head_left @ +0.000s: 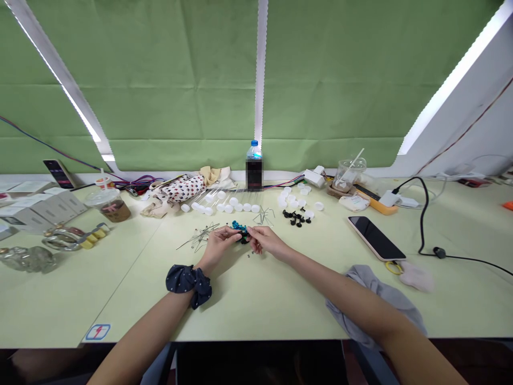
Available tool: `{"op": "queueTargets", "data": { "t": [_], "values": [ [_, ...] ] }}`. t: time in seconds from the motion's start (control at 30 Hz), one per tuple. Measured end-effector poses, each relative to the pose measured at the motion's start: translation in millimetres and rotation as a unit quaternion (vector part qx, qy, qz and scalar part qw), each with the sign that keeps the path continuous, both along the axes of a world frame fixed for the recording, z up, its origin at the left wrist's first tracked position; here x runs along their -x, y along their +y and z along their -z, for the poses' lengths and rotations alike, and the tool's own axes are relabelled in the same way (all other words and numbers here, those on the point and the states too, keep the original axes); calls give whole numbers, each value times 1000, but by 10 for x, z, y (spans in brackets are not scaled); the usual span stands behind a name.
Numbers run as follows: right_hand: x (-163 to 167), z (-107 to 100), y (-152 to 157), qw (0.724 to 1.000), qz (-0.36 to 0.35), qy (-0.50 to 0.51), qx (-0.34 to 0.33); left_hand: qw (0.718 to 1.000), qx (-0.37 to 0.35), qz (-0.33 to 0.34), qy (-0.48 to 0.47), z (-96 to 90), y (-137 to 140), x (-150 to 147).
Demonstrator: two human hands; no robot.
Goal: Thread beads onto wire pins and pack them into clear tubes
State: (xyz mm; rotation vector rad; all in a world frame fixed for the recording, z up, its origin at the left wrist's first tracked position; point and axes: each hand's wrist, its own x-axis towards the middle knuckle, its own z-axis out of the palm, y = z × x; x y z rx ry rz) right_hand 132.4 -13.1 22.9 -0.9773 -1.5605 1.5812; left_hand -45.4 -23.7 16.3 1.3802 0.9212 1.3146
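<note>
Over the middle of the table my left hand (221, 243) is closed, thumb and fingers pinching a small blue-and-black part (239, 226); a dark dotted scrunchie (187, 283) circles that wrist. My right hand (267, 240) meets it from the right, fingertips pinched together at the edge of the same part. What those fingertips grip is too small to make out. Thin bent metal wires (200, 235) lie left of my hands, and more wires (264, 216) lie just behind them. Tiny metal bits (251, 254) rest beneath my right hand.
White round caps (234, 202), some on clear tubes, and black pieces (296, 218) are behind my hands. A bottle (254, 171) stands at the back. Rightward are a phone (377, 238), a cable (425, 214) and grey cloth (371, 291); leftward, a drink cup (114, 206) and glass bottles (28, 259).
</note>
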Motion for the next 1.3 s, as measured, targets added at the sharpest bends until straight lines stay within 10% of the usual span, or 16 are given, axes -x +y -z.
{"op": "queueTargets", "data": {
  "t": [1.3],
  "values": [
    [1, 49, -34, 997, 47, -45, -37, 993, -39, -29, 104, -94, -60, -20]
  ]
}}
